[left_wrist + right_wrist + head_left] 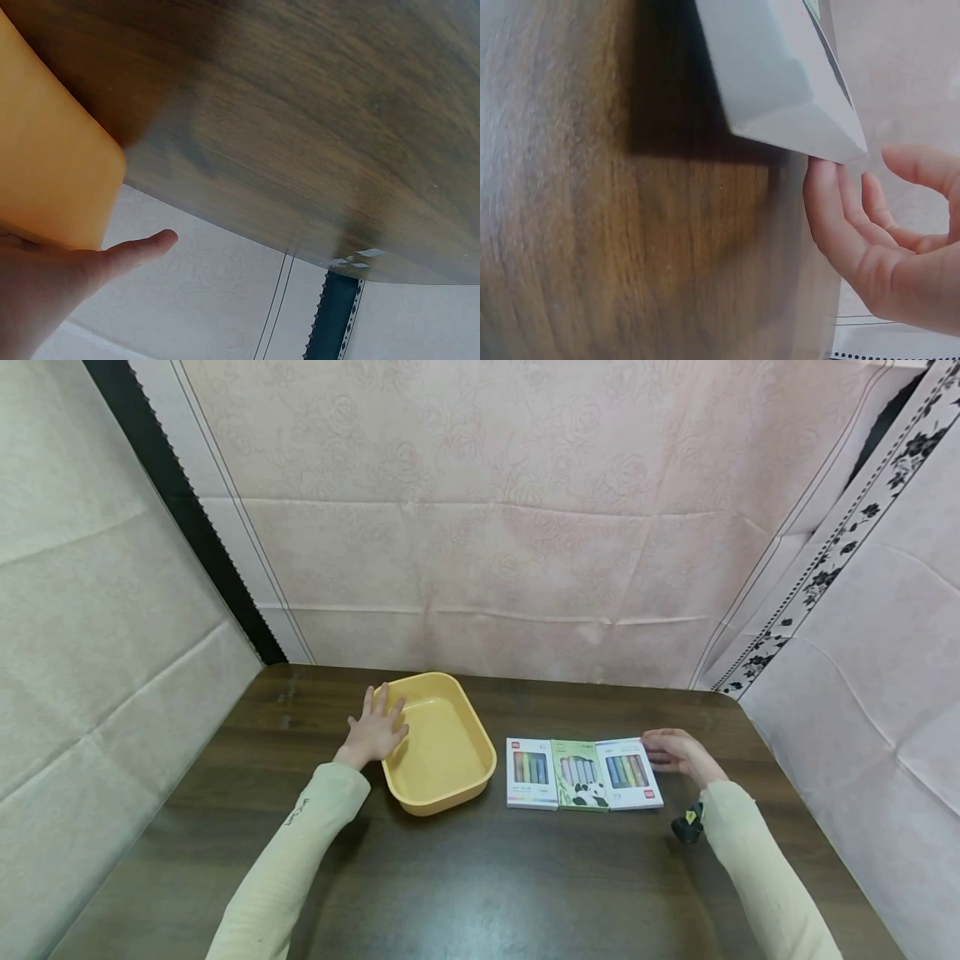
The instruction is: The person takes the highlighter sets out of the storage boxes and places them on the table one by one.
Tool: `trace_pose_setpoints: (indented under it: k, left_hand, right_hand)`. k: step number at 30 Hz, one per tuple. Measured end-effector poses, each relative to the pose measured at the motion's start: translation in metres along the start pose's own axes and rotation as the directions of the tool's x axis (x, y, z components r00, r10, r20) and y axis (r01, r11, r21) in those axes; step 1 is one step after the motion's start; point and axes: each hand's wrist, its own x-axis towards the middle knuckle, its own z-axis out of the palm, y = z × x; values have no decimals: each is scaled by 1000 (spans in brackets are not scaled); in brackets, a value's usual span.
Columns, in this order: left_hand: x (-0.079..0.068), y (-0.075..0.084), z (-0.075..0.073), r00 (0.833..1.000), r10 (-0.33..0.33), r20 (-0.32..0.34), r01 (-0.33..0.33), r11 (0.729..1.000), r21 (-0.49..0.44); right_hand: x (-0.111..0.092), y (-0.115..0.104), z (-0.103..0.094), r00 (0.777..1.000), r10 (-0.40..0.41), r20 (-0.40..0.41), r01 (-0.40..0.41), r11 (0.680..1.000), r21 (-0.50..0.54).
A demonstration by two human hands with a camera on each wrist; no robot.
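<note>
A yellow plastic basin (438, 747) stands left of centre on the table. My left hand (372, 732) lies over its left rim with the fingers spread; in the left wrist view, a finger extends past the basin's outer wall (56, 150). To the right, three flat boxes sit side by side: a white box (532, 793), a green box with a panda picture (576, 749) and another white box (633, 797). Coloured sticks show through their windows. My right hand (681, 753) touches the right white box's end (802, 127) with its fingertips, the thumb held apart.
The dark wooden table (450, 877) has a rounded far edge. Pale patterned cloth (487, 552) hangs behind it, with more cloth (885, 693) along the right and left sides. A black device (687, 825) is worn at the right wrist.
</note>
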Motion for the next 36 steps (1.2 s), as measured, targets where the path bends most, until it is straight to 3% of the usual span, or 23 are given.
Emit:
trace_pose_setpoints:
  k: [17, 36]
  left_hand:
    - [-1, -1, 2, 1000, 7, 2, -7, 1000, -1]
    - [0, -2, 0, 1000, 10, 0, -10, 1000, 1]
  right_hand:
    - [-1, 1, 7, 997, -21, -76, 9, 988, -156]
    - [-10, -1, 5, 995, -26, -96, 10, 987, -160]
